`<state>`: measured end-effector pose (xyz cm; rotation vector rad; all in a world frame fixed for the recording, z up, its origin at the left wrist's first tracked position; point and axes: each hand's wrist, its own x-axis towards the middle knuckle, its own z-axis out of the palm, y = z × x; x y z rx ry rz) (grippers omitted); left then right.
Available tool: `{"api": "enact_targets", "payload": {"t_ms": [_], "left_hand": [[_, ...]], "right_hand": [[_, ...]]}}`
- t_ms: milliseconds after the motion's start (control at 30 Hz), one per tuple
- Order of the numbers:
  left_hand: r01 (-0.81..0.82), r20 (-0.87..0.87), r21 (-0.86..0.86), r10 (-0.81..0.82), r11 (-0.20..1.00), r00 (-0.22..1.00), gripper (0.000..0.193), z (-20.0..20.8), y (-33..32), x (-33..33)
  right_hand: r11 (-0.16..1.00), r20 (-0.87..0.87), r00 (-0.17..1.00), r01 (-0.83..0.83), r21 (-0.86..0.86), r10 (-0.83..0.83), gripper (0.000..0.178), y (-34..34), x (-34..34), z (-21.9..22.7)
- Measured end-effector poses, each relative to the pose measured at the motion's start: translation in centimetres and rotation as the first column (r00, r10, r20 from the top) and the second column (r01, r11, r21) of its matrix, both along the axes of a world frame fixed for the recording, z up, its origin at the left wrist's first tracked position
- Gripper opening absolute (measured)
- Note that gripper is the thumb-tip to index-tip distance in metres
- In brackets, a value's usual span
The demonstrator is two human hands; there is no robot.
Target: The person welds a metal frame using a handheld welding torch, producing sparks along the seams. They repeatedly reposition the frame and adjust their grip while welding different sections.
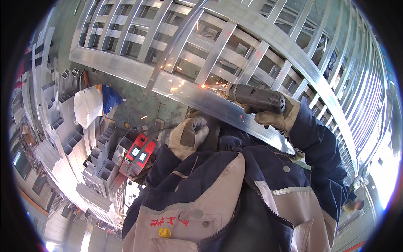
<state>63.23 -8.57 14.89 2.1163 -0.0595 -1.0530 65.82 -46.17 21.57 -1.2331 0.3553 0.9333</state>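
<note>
My right hand, in a pale work glove, is closed around a dark angle grinder. The grinder's head points left and lies over the wide edge rail of a silvery metal frame. Orange sparks fly leftward from a bright spot on that rail; the disc itself is not clear among them. My left hand, also gloved, is curled into a fist just below the rail, close to my body. Whether anything is inside its fingers is hidden.
Crossed bars of the frame stretch away above, with curved rails at the right. A red machine with two small screens stands at the lower left, a dark cable leading from it. Stacked metal profiles and a white bag lie further left.
</note>
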Motion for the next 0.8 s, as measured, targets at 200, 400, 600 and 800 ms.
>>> {"api": "enact_targets", "payload": {"t_ms": [200, 400, 600, 800], "left_hand": [[0.052, 0.122, -0.100, -0.040, 0.994, 0.992, 0.037, 1.3, -2.6, 1.4], [0.082, 0.446, -0.076, -0.040, 0.994, 0.894, 0.047, 1.9, -9.2, 5.6], [0.148, 0.286, 0.023, -0.148, 0.989, 0.947, 0.056, -0.1, -14.5, 10.4], [0.365, 0.316, 0.348, -0.475, 0.863, 0.822, 0.086, -0.9, -16.4, 12.2]], "right_hand": [[0.962, 0.091, 0.995, 0.054, -0.267, -0.031, 0.057, -2.2, -0.7, 2.3], [0.841, 0.384, 0.839, 0.491, -0.226, -0.386, 0.053, -8.4, -4.6, -1.2], [0.621, 0.160, 0.676, 0.728, -0.290, -0.719, 0.048, -18.9, -9.4, -9.3], [0.314, 0.133, 0.323, 0.946, -0.083, -0.937, 0.040, -19.7, -12.6, -13.7]]}}
